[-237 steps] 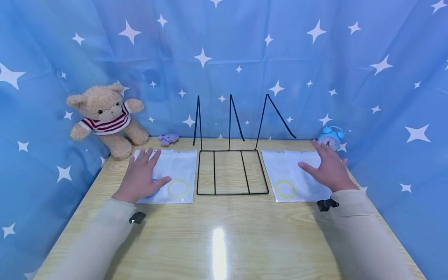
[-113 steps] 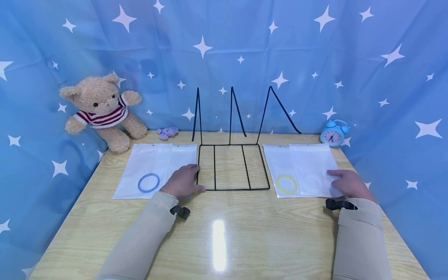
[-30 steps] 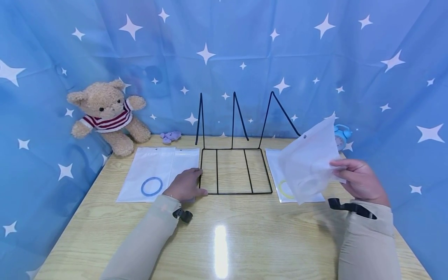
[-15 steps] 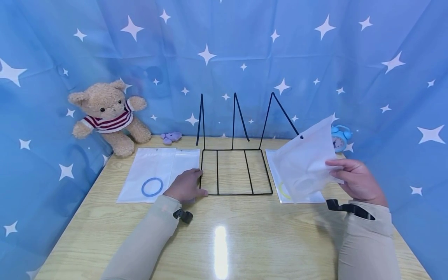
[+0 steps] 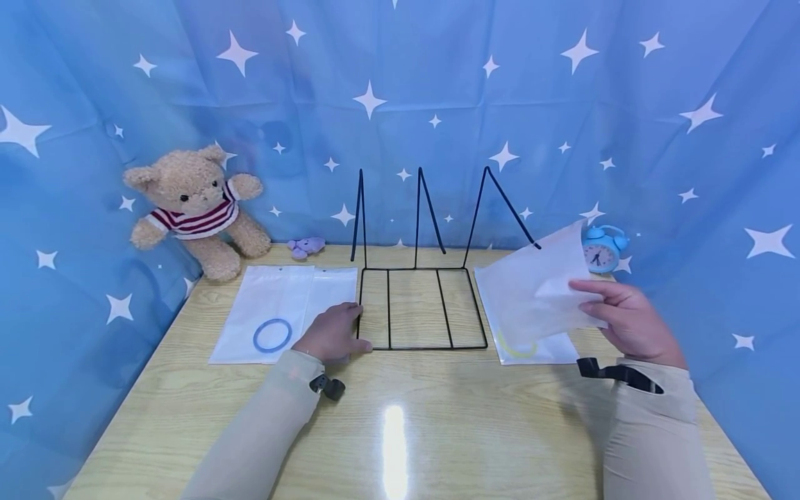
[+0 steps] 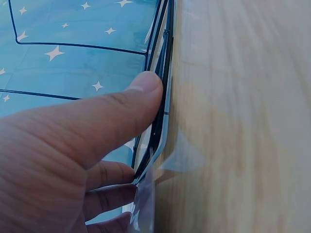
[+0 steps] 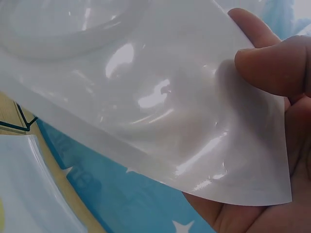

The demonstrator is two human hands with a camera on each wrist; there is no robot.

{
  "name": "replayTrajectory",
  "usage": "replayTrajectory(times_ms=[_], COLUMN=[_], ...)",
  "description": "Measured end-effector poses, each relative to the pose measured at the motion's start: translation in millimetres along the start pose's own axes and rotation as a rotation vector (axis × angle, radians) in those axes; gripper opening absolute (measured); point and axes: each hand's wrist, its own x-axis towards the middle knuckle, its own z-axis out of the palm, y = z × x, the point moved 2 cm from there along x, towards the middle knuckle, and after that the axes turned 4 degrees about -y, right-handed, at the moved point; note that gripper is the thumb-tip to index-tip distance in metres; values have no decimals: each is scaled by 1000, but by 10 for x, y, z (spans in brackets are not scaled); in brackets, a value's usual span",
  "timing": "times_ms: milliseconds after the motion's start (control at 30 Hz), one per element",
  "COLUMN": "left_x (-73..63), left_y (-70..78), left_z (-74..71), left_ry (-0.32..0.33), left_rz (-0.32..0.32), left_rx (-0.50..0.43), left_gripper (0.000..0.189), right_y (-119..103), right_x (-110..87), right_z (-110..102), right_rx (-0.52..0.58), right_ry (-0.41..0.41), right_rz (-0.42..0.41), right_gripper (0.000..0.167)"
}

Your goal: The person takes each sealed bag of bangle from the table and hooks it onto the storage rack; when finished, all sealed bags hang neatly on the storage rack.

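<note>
A black wire rack [image 5: 412, 348] with three tall bent prongs stands mid-table. At its front left corner my left hand [image 5: 331, 333] holds the frame, thumb [image 6: 146, 90] on the front bar and fingers on the side. My right hand [image 5: 634, 321] pinches the edge of a white plastic bag [image 5: 544, 285], raised and tilted beside the right prong. A pale ring shows through this bag [image 7: 146, 126] in the right wrist view. The right prong's tip [image 5: 536, 245] overlaps the bag's upper edge; I cannot tell whether it passes through the bag's hole.
Below the raised bag lies another bag [image 5: 550, 351] with a yellow ring. Two overlapping bags lie left of the rack, one with a blue ring [image 5: 272, 335]. A teddy bear [image 5: 194, 208], a small purple toy [image 5: 306, 247] and a blue alarm clock [image 5: 601, 251] stand along the back.
My right hand has lifted the pale-ring bag off the table and moved it left, towards the right prong. My left hand went to the rack's corner earlier and stays there.
</note>
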Motion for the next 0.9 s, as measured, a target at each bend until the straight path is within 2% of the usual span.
replayTrajectory(times_ms=[200, 533, 633, 767, 900], left_x=[-8, -1, 7, 13, 20], left_y=[2, -13, -20, -26, -25], left_z=[3, 10, 14, 21, 32], left_ry=[5, 5, 2, 3, 10], left_rz=[-1, -2, 1, 0, -4], left_rx=[5, 5, 9, 17, 20], left_gripper=[92, 92, 92, 92, 93], right_y=[4, 33, 39, 47, 57], right_x=[20, 45, 59, 67, 95], right_z=[32, 42, 46, 57, 80], right_rx=[-2, -27, -83, -219, -273], right_ry=[-11, -16, -23, -31, -81], right_rz=[0, 62, 68, 94, 117], right_gripper=[49, 51, 52, 54, 56])
